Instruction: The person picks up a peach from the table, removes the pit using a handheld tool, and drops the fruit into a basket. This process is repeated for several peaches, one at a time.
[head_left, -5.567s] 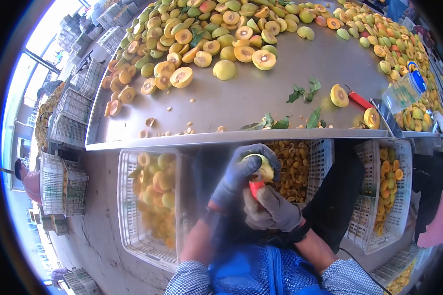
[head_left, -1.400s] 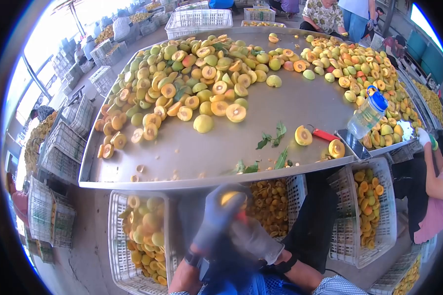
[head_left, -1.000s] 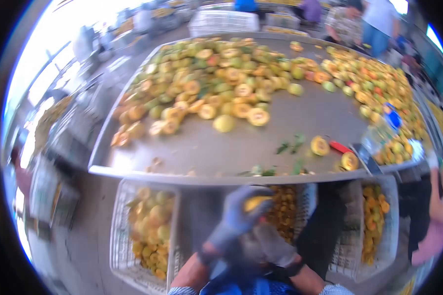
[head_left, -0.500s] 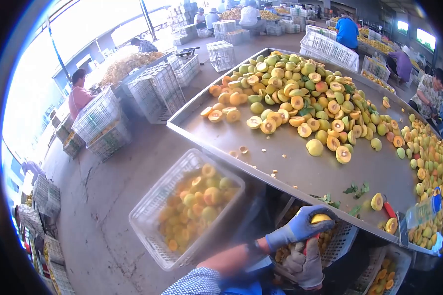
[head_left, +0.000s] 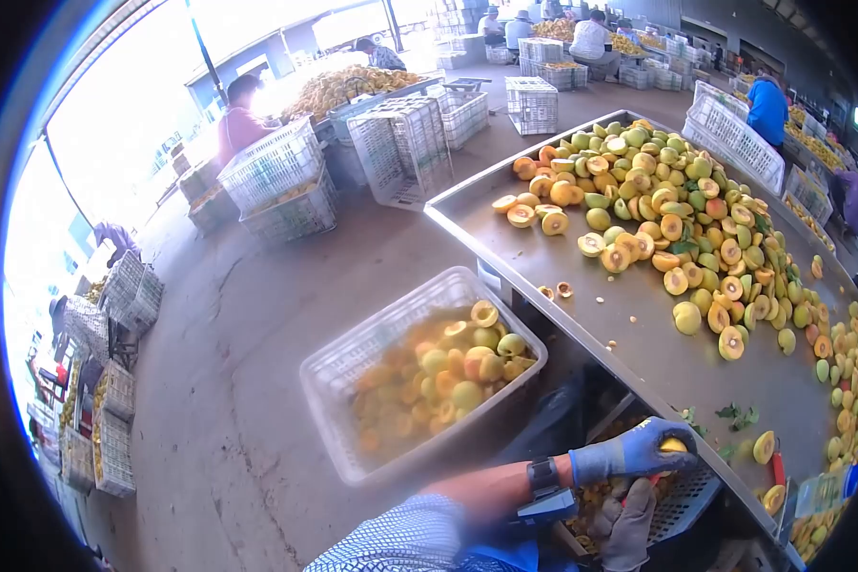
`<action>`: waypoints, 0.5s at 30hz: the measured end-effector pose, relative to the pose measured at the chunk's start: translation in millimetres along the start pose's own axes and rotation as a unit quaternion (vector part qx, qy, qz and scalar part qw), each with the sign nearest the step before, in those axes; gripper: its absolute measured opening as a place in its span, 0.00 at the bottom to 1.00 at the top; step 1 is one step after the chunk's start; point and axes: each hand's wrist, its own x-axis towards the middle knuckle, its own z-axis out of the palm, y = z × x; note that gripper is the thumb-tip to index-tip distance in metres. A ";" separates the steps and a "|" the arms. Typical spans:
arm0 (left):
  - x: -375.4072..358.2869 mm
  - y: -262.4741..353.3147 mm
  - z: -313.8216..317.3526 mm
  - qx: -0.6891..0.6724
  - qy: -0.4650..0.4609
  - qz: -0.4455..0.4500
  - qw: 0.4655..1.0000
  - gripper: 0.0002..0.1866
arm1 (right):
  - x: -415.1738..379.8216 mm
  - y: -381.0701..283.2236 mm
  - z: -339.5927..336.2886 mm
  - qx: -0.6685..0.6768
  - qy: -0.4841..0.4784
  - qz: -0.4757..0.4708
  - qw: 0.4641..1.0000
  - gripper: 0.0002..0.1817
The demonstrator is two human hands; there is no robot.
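My left hand, in a blue glove with a dark watch at the wrist, grips a yellow peach beside the metal table's front edge. Just below it my right hand, in a greyish glove, is closed around a red-handled tool that is mostly hidden. Both hands are above a plastic crate with fruit pieces in it. On the table lie a large heap of whole and halved peaches, some leaves and another red-handled tool.
A white crate of peaches stands on the floor to the left of the table. Stacked crates and several people at other heaps are farther back. A clear plastic bottle lies at the table's right end.
The view has swung left, so the table and crates appear farther right. My left hand still grips the peach, and my right hand keeps the red-handled tool close below it.
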 end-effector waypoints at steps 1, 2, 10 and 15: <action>0.2 0.4 -3.0 -0.012 -0.025 -0.028 0.999 0.12 | 1.3 0.5 -0.8 -0.001 -0.003 0.000 1.000 0.24; -0.2 0.1 -4.5 -0.025 -0.051 -0.059 0.997 0.13 | 0.6 1.9 -2.3 0.010 -0.019 0.009 1.000 0.23; -3.7 0.9 -8.5 -0.069 -0.085 -0.074 0.991 0.16 | -7.0 2.5 -6.7 0.221 -0.122 0.143 0.957 0.20; -3.9 -22.8 -0.5 -0.040 0.025 -0.033 0.998 0.14 | -8.1 -10.8 6.3 0.132 0.028 0.126 0.983 0.20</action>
